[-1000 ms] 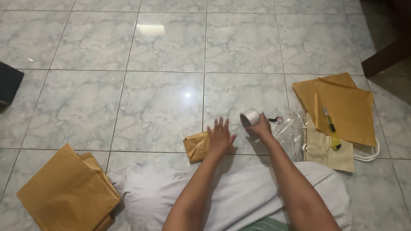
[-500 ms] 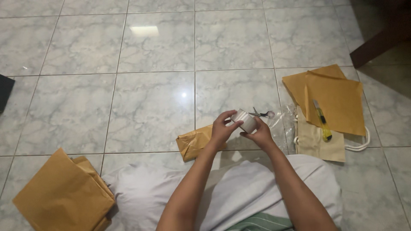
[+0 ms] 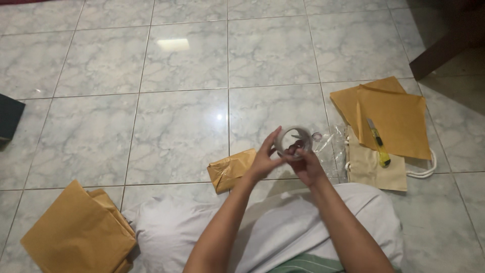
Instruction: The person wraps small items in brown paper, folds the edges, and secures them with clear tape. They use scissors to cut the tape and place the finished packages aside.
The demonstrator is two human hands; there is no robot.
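— Holding that roll of clear tape (image 3: 294, 140) up off the floor with both hands, are they?

— Yes. The right hand (image 3: 304, 164) has fingers curled through the hole of the roll, closed on it so the ring faces the camera. The left hand (image 3: 266, 159) pinches the near edge with thumb and forefinger, the other fingers spread and straight. My guess is the left fingertips are feeling for the loose end, which would explain the roll being tilted towards the eyes.

— And where is it over?

— Above the tiled floor (image 3: 177, 126), just in front of the knees, between a small parcel wrapped in brown paper (image 3: 231, 170) on the left and a crumpled clear plastic bag (image 3: 332, 151) on the right.

— Any other packaging?

— Flat brown paper sheets (image 3: 391, 119) lie to the right, partly over a cream cloth bag with a white rope handle (image 3: 376, 169). A yellow box cutter (image 3: 378, 144) rests on top, within reach. A thick folded stack of brown paper (image 3: 78, 232) sits at the lower left, well apart. I can't make out labels on anything.
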